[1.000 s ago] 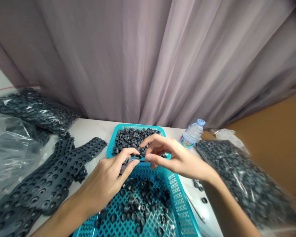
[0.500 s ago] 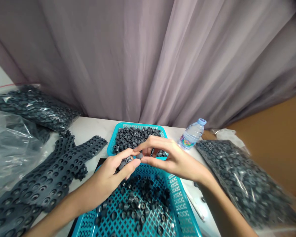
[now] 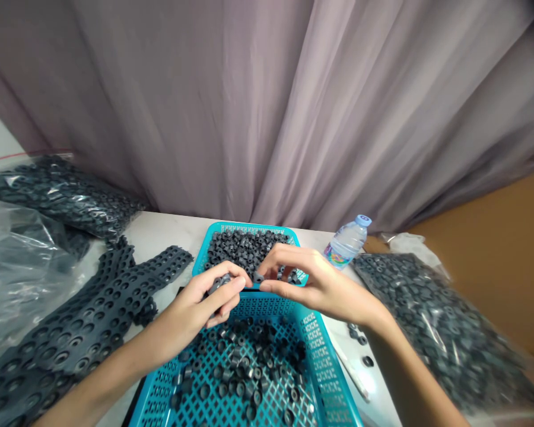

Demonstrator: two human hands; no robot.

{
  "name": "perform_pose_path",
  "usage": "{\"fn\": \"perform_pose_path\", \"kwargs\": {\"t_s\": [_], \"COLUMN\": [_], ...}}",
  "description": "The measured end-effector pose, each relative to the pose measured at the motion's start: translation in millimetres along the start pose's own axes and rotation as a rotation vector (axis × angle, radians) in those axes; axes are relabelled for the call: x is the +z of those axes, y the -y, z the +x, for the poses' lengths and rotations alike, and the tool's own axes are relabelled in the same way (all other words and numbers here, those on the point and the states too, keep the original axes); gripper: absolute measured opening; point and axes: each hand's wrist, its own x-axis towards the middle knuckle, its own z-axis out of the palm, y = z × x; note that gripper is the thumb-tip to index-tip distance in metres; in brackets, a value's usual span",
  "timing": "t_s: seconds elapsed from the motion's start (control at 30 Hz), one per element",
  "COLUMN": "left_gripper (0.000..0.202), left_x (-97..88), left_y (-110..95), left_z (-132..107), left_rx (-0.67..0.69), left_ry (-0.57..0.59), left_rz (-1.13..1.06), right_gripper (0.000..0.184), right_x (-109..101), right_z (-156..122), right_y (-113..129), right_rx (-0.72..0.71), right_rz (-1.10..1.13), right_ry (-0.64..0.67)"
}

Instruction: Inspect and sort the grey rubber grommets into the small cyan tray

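Observation:
My left hand (image 3: 211, 302) is curled around several small dark grey rubber caps (image 3: 221, 283), part of which its fingers hide. Just to the right, my right hand (image 3: 314, 276) pinches a single grey cap (image 3: 258, 277) between thumb and fingertips. Both hands hover over the gap between two turquoise baskets. Beneath them, the near basket (image 3: 331, 362) has loose caps scattered over its lattice floor. Behind the hands, the smaller far basket (image 3: 253, 225) is heaped with similar dark parts.
Dark sheets with round holes (image 3: 102, 302) lie at left beside a filled clear bag (image 3: 62, 196). A water bottle (image 3: 347, 242) stands behind my right hand. Another bag of dark parts (image 3: 445, 326) lies at right. A white pen-like stick (image 3: 351, 370) and loose caps (image 3: 367, 361) rest by the near basket.
The fingertips of my two hands have moved apart. The cap that was between them is now in my right fingers, and my left hand has dropped back slightly left with its handful.

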Motion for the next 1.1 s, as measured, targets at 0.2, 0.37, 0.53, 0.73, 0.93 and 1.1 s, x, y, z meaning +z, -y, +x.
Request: {"fn": "perform_pose_path", "kwargs": {"t_s": [0.2,0.37,0.53,0.73,0.93,1.1], "left_gripper": [0.034,0.033,0.034,0.02,0.018,0.022], "left_x": [0.9,2.7,4.3,7.4,9.5,11.2], "left_y": [6,12,0,-11,-3,0], "left_z": [4,1,-7,-15,-17,-16], "left_rx": [-0.005,0.035,0.049,0.226,0.37,0.349], "left_ry": [0.025,0.002,-0.125,-0.282,-0.243,-0.272], "left_rz": [-0.032,0.065,0.31,0.601,0.695,0.671], "right_gripper": [0.02,0.022,0.021,0.022,0.024,0.027], "right_x": [3,5,4,3,0,1], "right_z": [0,1,1,-1,-2,-2], "right_y": [1,1,4,9,12,12], "right_rx": [0.032,0.041,0.019,0.022,-0.001,-0.014], "right_rz": [0.021,0.036,0.014,0.005,0.001,-0.014], "right_ry": [0.024,0.036,0.045,0.057,0.051,0.066]}}
